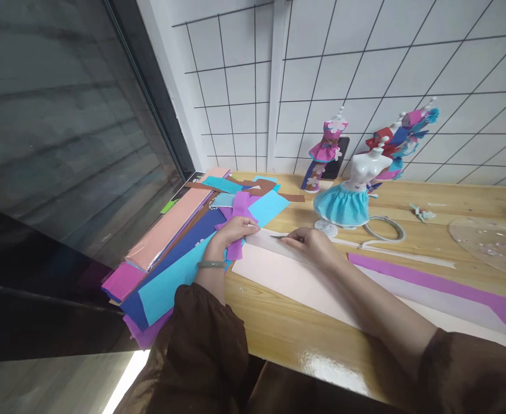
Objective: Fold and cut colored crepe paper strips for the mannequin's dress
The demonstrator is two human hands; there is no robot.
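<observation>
My left hand (234, 231) has its fingers pinched on the left end of a long white translucent strip (261, 238). A thin dark pointed tool (279, 236) sticks out of my closed right hand (312, 244), its tip on the strip; most of the tool is hidden in the fingers. Under the strip lies a pale pink crepe paper strip (287, 277) on the wooden table. A purple strip (460, 292) runs along its far side on the right. Just beyond my right hand stands a white mini mannequin (367, 169) wearing a gathered turquoise skirt (342, 207).
Coloured paper sheets (179, 282) are piled on the left. Behind stand a pink-dressed mannequin (328, 144), a phone (338, 158) and other dressed figures (402, 141). A roll of white tape (384, 230) and a clear round dish (492, 244) lie right. White gridded wall (365, 69) closes the back.
</observation>
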